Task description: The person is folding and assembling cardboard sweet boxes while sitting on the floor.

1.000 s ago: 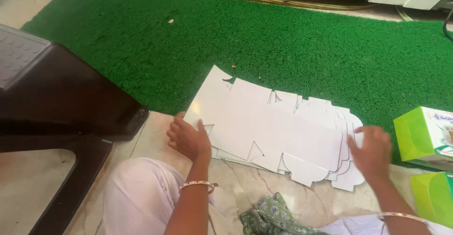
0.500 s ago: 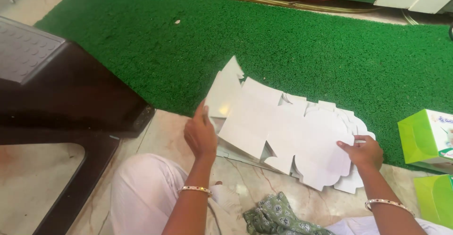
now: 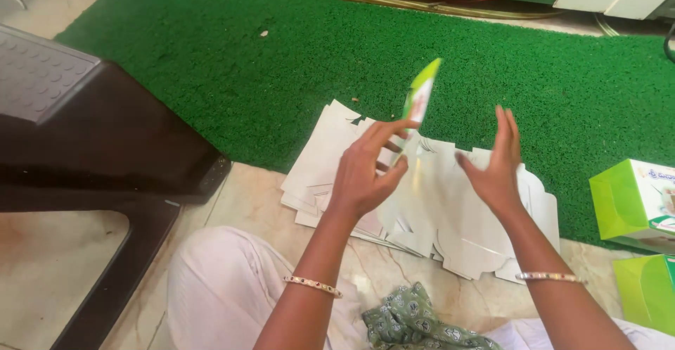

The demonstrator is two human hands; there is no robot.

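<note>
The flat carton blank (image 3: 420,100) stands edge-on above the stack of white blanks (image 3: 429,202), pinched in my left hand (image 3: 365,174). My right hand (image 3: 496,167) is open beside it; I judge it should press the opposite edge squarely.

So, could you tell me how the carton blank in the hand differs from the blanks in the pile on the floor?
The lifted blank stands nearly on edge above the pile, pinched by the left hand; the stacked blanks lie flat, half on the green mat, half on the floor. The lifted blank shows a green printed face; the stacked blanks show plain white. The right hand is open, touching neither. Both look like flat, unfolded card.
</note>
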